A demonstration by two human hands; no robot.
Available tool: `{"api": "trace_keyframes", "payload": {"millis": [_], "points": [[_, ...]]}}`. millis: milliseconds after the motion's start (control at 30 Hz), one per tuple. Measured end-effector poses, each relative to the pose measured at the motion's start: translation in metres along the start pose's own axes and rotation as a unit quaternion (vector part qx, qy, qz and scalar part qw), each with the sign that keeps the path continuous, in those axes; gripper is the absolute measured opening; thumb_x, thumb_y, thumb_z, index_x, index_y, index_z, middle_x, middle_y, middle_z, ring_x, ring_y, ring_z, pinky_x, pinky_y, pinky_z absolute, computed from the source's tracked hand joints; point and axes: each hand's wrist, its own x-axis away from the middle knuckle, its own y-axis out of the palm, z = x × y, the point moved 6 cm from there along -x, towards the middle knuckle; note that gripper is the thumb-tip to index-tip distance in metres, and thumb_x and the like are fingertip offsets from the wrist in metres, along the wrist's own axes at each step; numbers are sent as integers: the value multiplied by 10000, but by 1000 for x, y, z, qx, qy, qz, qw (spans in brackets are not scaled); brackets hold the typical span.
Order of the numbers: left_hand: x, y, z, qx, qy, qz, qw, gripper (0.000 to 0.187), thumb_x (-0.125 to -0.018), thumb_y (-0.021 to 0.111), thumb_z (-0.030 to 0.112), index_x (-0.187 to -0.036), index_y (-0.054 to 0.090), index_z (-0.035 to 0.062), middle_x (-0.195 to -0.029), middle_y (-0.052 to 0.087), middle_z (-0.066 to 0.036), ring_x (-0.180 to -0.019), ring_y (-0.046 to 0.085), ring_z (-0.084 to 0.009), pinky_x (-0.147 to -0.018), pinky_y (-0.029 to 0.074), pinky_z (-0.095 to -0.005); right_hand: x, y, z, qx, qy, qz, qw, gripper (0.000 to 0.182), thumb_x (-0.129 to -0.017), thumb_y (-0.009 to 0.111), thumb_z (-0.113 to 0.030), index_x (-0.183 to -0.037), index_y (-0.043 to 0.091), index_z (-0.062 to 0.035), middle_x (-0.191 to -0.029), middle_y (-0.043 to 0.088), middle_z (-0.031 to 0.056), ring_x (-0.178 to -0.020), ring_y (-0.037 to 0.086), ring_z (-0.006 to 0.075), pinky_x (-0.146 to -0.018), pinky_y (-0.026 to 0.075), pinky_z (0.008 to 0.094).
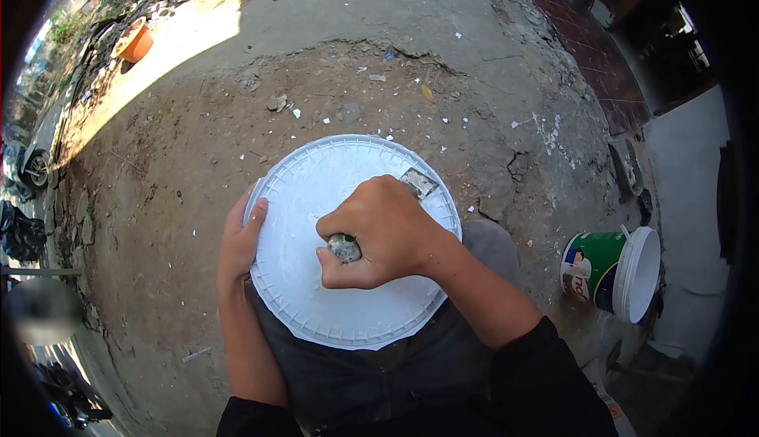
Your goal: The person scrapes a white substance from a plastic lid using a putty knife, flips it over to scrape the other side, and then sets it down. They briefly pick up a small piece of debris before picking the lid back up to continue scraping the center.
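White lid [300, 298] | lies on lap [348, 374] | left hand [241, 239] clamps nine o'clock, seemingly for steadiness | right hand [385, 235]: grip closed round tool handle [345, 248], blade [419, 185] toward one o'clock

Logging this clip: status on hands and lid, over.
Left hand on rim of white lid. Right hand clenched round flat-bladed tool. Green-labelled bucket off right, apart from lid.

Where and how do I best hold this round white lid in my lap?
I'd take the white lid by its ribbed rim from your left: the flat, round face offers little to hold, while the rim there lies clear of your right grip.
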Motion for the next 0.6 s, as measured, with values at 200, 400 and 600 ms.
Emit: {"api": "trace_keyframes", "payload": {"millis": [200, 400, 600], "points": [[3, -1, 1, -21, 9, 13, 1000, 496, -1027, 537, 255, -1402, 480, -64, -1234, 632, -155, -1059, 628, -173, -895, 510, -281, 2, -2, -14, -56, -3, -13, 998, 270, -651, 658, -258, -511, 530, -66, -425, 425, 103, -382, 418, 307, -422, 346, 375], [4, -4, 3, -24, 8, 24, 999, 506, -1025, 545, 265, -1401, 480, -68, -1245, 629, -159, -1065, 629, -178, -900, 511, -285, 2, -7, -13, -70, 4, -22, 997, 262, -658, 652, -262, -527, 550, -59, -432, 423, 118, -400, 430, 323, -431, 350, 388], [3, -11, -4, -37, 14, 20, 999, 509, -1025, 547, 269, -1403, 479, -65, -1255, 625, -158, -1082, 618, -181, -929, 494, -292, 1, 2, 2, -23, -22, -10, 999, 206, -642, 648, -234, -552, 547, -79, -441, 441, 85, -397, 433, 302, -428, 353, 370]]}}
